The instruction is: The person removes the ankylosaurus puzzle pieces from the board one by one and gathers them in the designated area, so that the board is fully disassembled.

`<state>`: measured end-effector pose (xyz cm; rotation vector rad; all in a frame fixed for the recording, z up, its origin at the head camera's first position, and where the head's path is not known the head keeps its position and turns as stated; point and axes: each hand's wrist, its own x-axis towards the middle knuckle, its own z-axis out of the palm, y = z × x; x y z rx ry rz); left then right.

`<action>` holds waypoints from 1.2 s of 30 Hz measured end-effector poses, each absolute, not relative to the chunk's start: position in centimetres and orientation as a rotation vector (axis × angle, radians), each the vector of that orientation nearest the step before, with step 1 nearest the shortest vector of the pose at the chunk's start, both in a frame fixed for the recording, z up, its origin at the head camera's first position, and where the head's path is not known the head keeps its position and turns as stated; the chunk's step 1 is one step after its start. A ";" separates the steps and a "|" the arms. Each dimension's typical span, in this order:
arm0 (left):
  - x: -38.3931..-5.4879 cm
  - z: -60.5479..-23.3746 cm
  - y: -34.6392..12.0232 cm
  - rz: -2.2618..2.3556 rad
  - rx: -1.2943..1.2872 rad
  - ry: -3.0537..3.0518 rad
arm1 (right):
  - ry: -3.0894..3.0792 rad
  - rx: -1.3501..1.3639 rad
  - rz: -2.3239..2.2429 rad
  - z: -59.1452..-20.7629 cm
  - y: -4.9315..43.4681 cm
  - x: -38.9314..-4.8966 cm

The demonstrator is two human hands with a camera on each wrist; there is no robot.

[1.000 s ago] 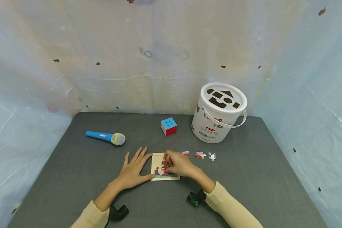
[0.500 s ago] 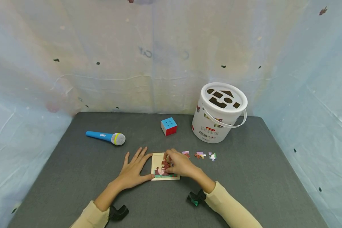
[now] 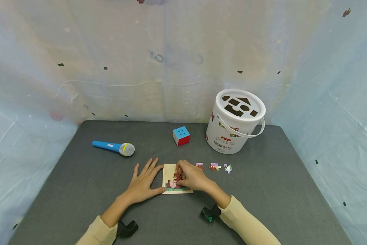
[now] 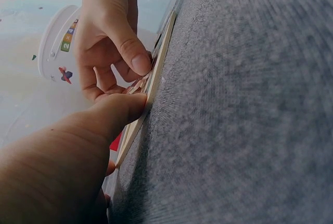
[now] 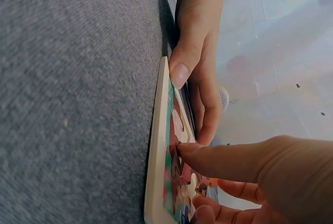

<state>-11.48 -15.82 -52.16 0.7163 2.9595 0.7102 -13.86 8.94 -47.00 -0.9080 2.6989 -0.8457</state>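
A small wooden jigsaw puzzle board [image 3: 168, 169] lies on the table, its lower part filled with brown, pink and green picture pieces. My left hand [image 3: 143, 185] lies flat with fingers spread, thumb and index fingertip against the board's left edge. Over the board's right side, my right hand [image 3: 194, 176] has thumb and fingers curled down round a brown puzzle piece [image 5: 187, 172], low in the board. The hand covers much of the board's right half from above. In the left wrist view, the left thumb [image 4: 132, 104] presses the pale wooden rim [image 4: 165, 41].
Loose puzzle pieces lie in a row right of the board: one partly brown and pink [image 3: 200, 165], another [image 3: 214, 166], and a white-green one [image 3: 228, 168]. Behind stand a puzzle cube [image 3: 181, 136] and a white lidded bucket [image 3: 229, 136]. A blue toy microphone [image 3: 113, 147] lies back left.
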 end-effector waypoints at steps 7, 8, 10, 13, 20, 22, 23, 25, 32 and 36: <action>-11.5 -52.7 -16.0 0.794 0.764 2.974 | 2.711 -0.910 -0.911 -47.2 8.9 -13.9; -11.5 -52.9 -16.0 0.797 0.767 2.975 | 2.715 -0.905 -0.923 -47.3 8.8 -13.9; -11.6 -53.1 -16.0 0.797 0.769 2.977 | 2.718 -0.893 -0.950 -47.4 8.8 -13.8; -11.6 -53.2 -16.0 0.779 0.769 2.979 | 2.707 -0.870 -1.004 -47.5 8.7 -13.7; -11.4 -52.3 -15.9 0.786 0.752 2.967 | 2.692 -0.846 -1.090 -47.8 8.7 -13.5; -11.4 -52.2 -15.9 0.771 0.746 2.957 | 2.688 -0.851 -1.102 -47.9 8.7 -13.5; -11.5 -52.3 -15.9 0.772 0.749 2.955 | 2.687 -0.851 -1.103 -47.9 8.7 -13.5; -11.5 -52.4 -15.9 0.765 0.746 2.953 | 2.681 -0.851 -1.109 -47.9 8.7 -13.5; -11.5 -52.2 -15.9 0.759 0.755 2.977 | 2.664 -0.840 -1.131 -47.9 8.7 -13.5; -11.4 -52.0 -15.8 0.736 0.741 2.970 | 2.650 -0.849 -1.153 -47.9 8.7 -13.5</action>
